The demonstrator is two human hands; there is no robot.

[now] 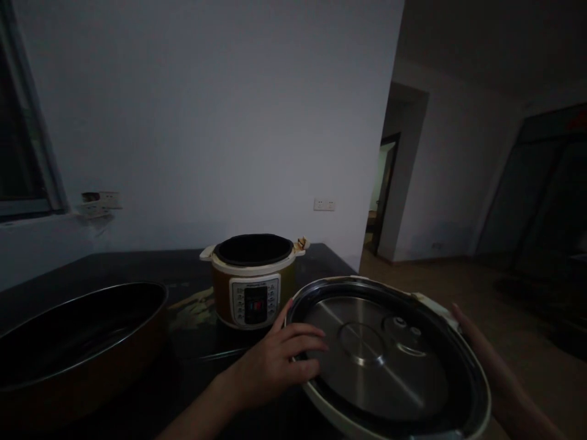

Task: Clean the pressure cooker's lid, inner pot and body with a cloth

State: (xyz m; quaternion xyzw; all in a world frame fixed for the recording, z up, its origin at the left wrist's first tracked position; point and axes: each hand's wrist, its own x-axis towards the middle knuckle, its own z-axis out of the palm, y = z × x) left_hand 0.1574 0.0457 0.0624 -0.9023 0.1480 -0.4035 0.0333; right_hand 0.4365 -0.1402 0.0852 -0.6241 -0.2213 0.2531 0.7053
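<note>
A round pressure-cooker lid is held tilted toward me, its metal underside facing up, at the lower right. My left hand grips its left rim, fingers curled over the inner plate. My right hand holds the right rim from outside, its fingers mostly hidden behind the lid. Behind the lid stands an open electric pressure cooker with a dark inner pot and a button panel on its front.
The cooker stands on a dark table against a white wall. A large dark oval pan sits at the lower left. A wall socket is behind, a window at the left, a doorway and wooden floor to the right.
</note>
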